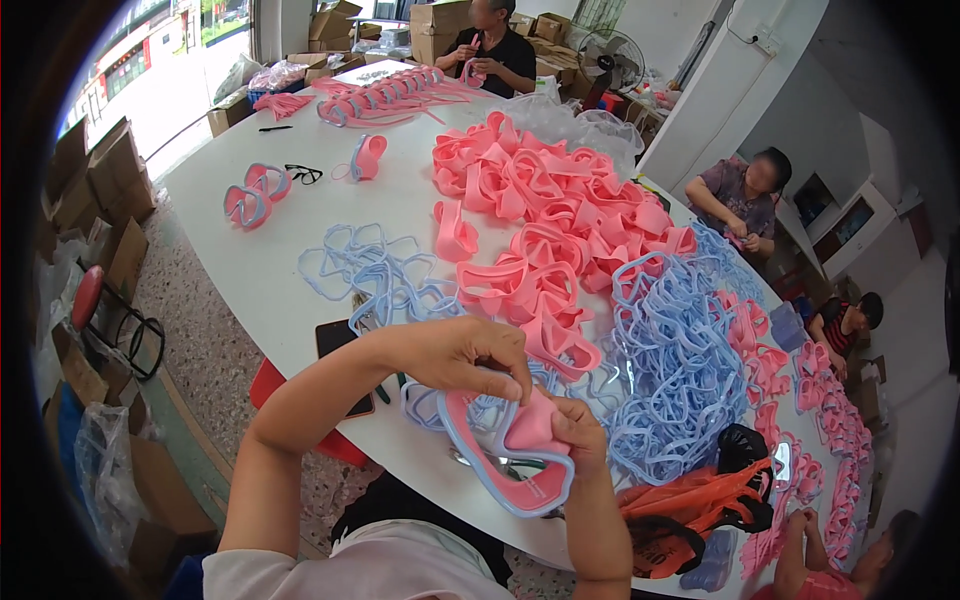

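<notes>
Both my hands hold one goggle piece (515, 455): a pink soft mask part set inside a light blue frame. My left hand (470, 355) grips its upper edge from above, fingers curled over the pink rim. My right hand (578, 432) pinches the pink part at its right side. The piece hangs just above the near edge of the white table (270, 290). Directly behind my hands lie a heap of pink mask parts (545, 215) and a heap of light blue frames (670, 370).
A dark phone (338, 340) lies on the table left of my left hand. More loose blue frames (365, 265) and finished pink-and-blue goggles (255, 195) lie further left. An orange plastic bag (690, 510) sits at my right. Other people sit around the table's far and right sides. Cardboard boxes (100, 190) line the left floor.
</notes>
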`<state>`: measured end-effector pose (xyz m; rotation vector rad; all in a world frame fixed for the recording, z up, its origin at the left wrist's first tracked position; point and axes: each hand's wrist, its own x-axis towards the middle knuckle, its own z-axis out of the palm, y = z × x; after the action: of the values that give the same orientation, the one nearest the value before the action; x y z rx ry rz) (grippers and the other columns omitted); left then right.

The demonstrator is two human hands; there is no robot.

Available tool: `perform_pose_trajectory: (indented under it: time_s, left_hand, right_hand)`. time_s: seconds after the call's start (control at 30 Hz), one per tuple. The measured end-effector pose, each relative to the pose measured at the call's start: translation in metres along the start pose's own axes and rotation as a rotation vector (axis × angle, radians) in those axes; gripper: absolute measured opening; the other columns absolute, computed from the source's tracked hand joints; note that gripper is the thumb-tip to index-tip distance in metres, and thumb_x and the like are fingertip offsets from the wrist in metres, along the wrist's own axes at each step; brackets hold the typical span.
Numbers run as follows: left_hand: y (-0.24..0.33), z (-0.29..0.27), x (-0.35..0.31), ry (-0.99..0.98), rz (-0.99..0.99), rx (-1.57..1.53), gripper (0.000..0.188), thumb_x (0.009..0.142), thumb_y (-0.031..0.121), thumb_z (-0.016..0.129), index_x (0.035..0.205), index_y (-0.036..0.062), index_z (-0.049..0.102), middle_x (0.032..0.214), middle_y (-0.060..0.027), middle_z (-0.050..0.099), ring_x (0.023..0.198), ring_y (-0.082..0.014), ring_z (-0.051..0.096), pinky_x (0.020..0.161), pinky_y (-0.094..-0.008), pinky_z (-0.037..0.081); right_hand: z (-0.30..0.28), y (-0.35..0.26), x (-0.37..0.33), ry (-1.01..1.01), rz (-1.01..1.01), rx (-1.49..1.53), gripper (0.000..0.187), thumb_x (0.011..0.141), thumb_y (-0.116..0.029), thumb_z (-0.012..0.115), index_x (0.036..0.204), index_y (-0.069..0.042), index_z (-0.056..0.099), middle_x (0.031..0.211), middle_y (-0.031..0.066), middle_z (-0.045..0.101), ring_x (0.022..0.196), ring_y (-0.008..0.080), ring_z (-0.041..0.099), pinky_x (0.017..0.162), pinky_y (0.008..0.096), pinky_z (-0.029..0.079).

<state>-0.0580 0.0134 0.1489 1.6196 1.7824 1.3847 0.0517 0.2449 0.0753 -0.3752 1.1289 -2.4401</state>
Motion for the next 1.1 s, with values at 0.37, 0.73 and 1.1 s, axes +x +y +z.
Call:
perform_pose_trajectory:
  time_s: [0.37, 0.73, 1.1]
  left_hand:
    - [-0.013, 0.102, -0.005, 0.663, -0.311, 0.034, 0.097, 0.075, 0.032, 0.081, 0.147, 0.0049, 0.022, 0.133, -0.0182, 0.041, 0.116, -0.0281, 0.048, 0.099, -0.0379, 0.040]
    - [-0.021, 0.098, 0.003, 0.759, -0.247, 0.232, 0.077, 0.073, 0.012, 0.074, 0.138, 0.0050, 0.034, 0.125, -0.0222, 0.042, 0.119, -0.0394, 0.046, 0.101, -0.0418, 0.040]
    - [-0.012, 0.067, 0.006, 0.432, -0.167, 0.608, 0.068, 0.067, 0.004, 0.061, 0.132, 0.0085, 0.042, 0.120, -0.0198, 0.050, 0.111, -0.0383, 0.051, 0.097, -0.0444, 0.039]
  right_hand:
    - [-0.004, 0.032, 0.001, 0.292, -0.505, -0.042, 0.051, 0.098, -0.023, 0.057, 0.136, 0.008, 0.045, 0.131, 0.0138, 0.055, 0.120, 0.0233, 0.055, 0.104, 0.0377, 0.043]
    - [-0.013, 0.038, -0.001, 0.239, -0.344, -0.189, 0.036, 0.097, -0.019, 0.056, 0.122, 0.006, 0.057, 0.125, 0.0117, 0.057, 0.109, 0.0205, 0.056, 0.097, 0.0333, 0.041]
    - [0.014, -0.049, 0.006, 0.486, -0.291, -1.032, 0.034, 0.096, -0.019, 0.062, 0.125, -0.002, 0.056, 0.103, 0.0039, 0.054, 0.074, 0.0083, 0.052, 0.062, 0.0218, 0.045]
